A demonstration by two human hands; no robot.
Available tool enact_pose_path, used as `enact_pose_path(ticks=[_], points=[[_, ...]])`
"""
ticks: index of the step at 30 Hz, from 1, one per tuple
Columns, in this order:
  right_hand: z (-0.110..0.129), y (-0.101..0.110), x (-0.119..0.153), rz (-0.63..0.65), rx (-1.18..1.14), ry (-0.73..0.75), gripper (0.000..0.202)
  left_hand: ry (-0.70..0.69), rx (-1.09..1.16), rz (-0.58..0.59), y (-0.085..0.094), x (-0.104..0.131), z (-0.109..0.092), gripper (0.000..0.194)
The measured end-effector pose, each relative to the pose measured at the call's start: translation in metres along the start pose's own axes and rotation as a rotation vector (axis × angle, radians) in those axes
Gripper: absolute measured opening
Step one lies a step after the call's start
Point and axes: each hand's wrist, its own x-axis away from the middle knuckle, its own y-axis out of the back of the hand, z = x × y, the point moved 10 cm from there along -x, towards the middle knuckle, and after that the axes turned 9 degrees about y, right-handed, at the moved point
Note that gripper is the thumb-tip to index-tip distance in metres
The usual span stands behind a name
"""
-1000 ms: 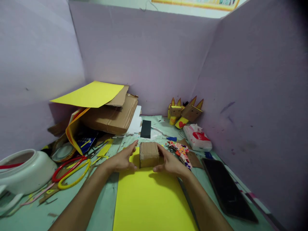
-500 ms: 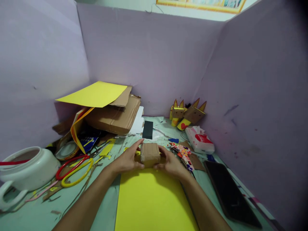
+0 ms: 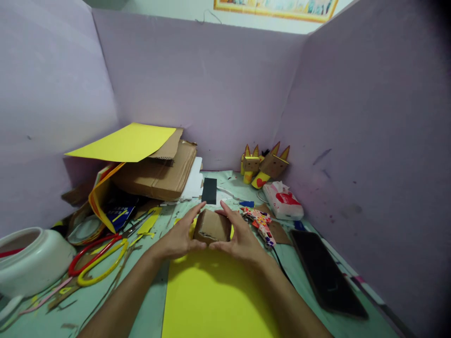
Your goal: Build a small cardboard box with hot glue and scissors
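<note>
A small brown cardboard box (image 3: 213, 226) sits between my two hands, turned at an angle and tilted, above the far part of a yellow sheet (image 3: 216, 295). My left hand (image 3: 181, 234) grips its left side, thumb at the lower front edge and fingers along the far side. On the opposite side, my right hand (image 3: 243, 234) holds it with the thumb under the front edge and the index finger raised near the top. Both hands hide the box's sides. Whether its underside rests on the sheet, I cannot tell.
Scissors (image 3: 100, 260) with red and yellow handles and a white pot (image 3: 33, 263) lie left. Cardboard (image 3: 155, 176) is stacked behind. Right are a hot glue gun (image 3: 260, 224), a tissue pack (image 3: 283, 201), a phone (image 3: 326, 272) and cardboard figures (image 3: 269, 166).
The box has been turned and tilted between my hands, showing a slanted edge toward me. My right index finger has lifted. The whole view has shifted slightly.
</note>
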Motion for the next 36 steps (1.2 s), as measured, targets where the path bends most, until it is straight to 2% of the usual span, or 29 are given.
enact_pose_path(ticks=[2, 5, 9, 14, 20, 25, 30, 33, 36], points=[[-0.008, -0.001, 0.001, -0.039, -0.100, -0.058, 0.106, 0.043, 0.083, -0.027, -0.001, -0.003, 0.002, 0.084], [-0.033, -0.007, 0.004, -0.110, -0.293, -0.231, 0.107, 0.104, 0.210, -0.035, -0.005, -0.008, 0.014, 0.072], [-0.055, -0.019, 0.008, -0.131, -0.438, -0.353, 0.080, 0.101, 0.306, -0.009, -0.007, -0.011, 0.023, 0.067], [-0.058, -0.022, 0.009, -0.146, -0.438, -0.368, 0.080, 0.091, 0.301, 0.061, -0.010, -0.010, 0.021, 0.066], [-0.052, -0.024, 0.011, -0.173, -0.454, -0.330, 0.071, 0.076, 0.194, -0.101, -0.001, -0.008, 0.019, 0.052], [-0.049, -0.023, 0.012, -0.200, -0.389, -0.316, 0.067, 0.054, 0.199, -0.151, 0.000, -0.006, 0.016, 0.043], [-0.050, -0.024, 0.013, -0.173, -0.310, -0.303, 0.068, 0.046, 0.236, -0.145, 0.000, -0.006, 0.017, 0.042], [-0.056, -0.028, 0.013, -0.147, -0.374, -0.319, 0.076, 0.059, 0.274, -0.120, 0.000, -0.008, 0.020, 0.051], [-0.062, -0.023, 0.012, -0.196, -0.517, -0.339, 0.099, 0.085, 0.338, -0.126, 0.008, -0.010, 0.028, 0.061]])
